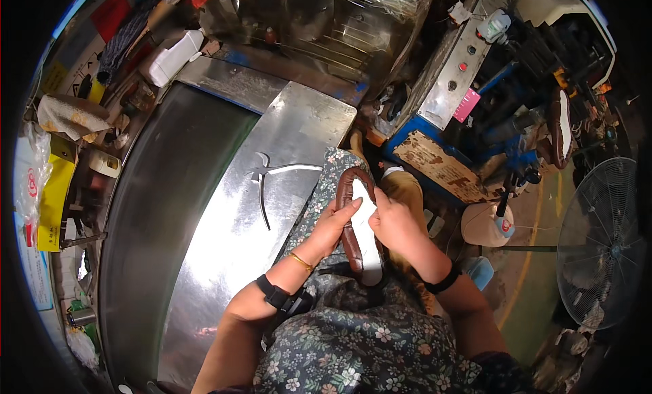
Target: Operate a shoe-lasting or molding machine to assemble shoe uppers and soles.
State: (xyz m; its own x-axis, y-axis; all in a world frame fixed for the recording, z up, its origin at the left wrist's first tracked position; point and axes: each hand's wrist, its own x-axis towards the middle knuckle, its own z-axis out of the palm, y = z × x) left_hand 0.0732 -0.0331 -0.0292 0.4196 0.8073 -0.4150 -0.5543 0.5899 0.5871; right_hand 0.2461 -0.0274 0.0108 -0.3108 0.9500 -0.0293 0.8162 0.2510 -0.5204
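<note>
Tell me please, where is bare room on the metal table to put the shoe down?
The metal table is bare between the pliers and the left hand, and along its near part beside the dark belt. The far end, around the white jug, and the left shelf are crowded. Both hands hold the shoe; the right hand is over the lap.

Brown leather shoe upper mounted on a last, sole side turned upward, with a white insole exposed along its length. It is held lengthwise over the lap, toe pointing away, heel nearest the body, just beside the steel counter.
</note>
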